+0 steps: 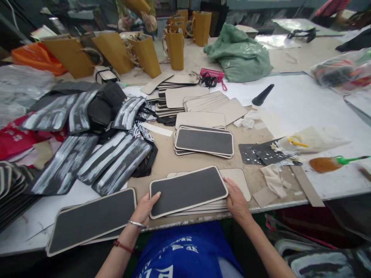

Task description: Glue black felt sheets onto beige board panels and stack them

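A dark rectangular panel with a cream border (188,192) lies tilted between my hands at the table's front edge. My left hand (147,206) grips its left end, thumb on top. At the right end, the fingers of my right hand (236,200) close on its edge. Beneath it rest several cream panels (239,181). To the left, another bordered dark panel (92,216) overlaps one below it and juts past the table edge. Farther back sits a stack of bordered dark panels (204,141).
Black pieces smeared with white (116,162) cover the left side. Cream panels (185,96) are piled behind. Right of me lie a glue-spotted black sheet (261,153) and a brush (327,164). Tan holders (146,56), a green bag (240,54) and another person's hand (150,22) are farther back.
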Demonstrator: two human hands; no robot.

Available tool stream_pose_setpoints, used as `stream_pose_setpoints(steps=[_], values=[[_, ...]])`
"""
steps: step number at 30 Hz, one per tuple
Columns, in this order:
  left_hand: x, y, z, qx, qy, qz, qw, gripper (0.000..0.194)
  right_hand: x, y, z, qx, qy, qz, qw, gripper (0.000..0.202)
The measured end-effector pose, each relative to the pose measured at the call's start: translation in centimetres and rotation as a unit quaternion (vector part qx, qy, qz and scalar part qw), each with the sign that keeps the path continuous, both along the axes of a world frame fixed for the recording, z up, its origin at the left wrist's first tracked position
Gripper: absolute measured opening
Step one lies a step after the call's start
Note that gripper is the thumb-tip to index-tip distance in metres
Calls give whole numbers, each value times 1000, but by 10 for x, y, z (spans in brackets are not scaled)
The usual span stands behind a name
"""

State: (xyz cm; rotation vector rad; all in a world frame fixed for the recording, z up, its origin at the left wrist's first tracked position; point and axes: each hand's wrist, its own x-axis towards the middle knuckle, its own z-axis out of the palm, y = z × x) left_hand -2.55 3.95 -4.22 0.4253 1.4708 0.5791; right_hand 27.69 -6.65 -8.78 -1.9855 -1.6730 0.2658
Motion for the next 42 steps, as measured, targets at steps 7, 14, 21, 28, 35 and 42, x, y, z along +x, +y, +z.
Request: stream_pose_setpoints(steps=[7,14,21,28,35,42], values=[[0,-7,-6,21,-49,4,999,18,-3,23,30,-196,354,-149,902,42],[0,-10,-14,68,-48,74,994,18,-13,30,21,-262,281,-166,908,29],[4,-11,-23,69,-31,96,992,12,-8,26,8,-273,196,-149,930,27],[6,-9,-19,64,-17,106,992,9,-9,24,6,-275,178,-146,933,28],[4,-10,-9,32,-15,94,995,13,-18,25,19,-287,229,-171,914,27],[11,16,8,34,-41,53,997,21,2,42,37,-237,327,-173,898,31]])
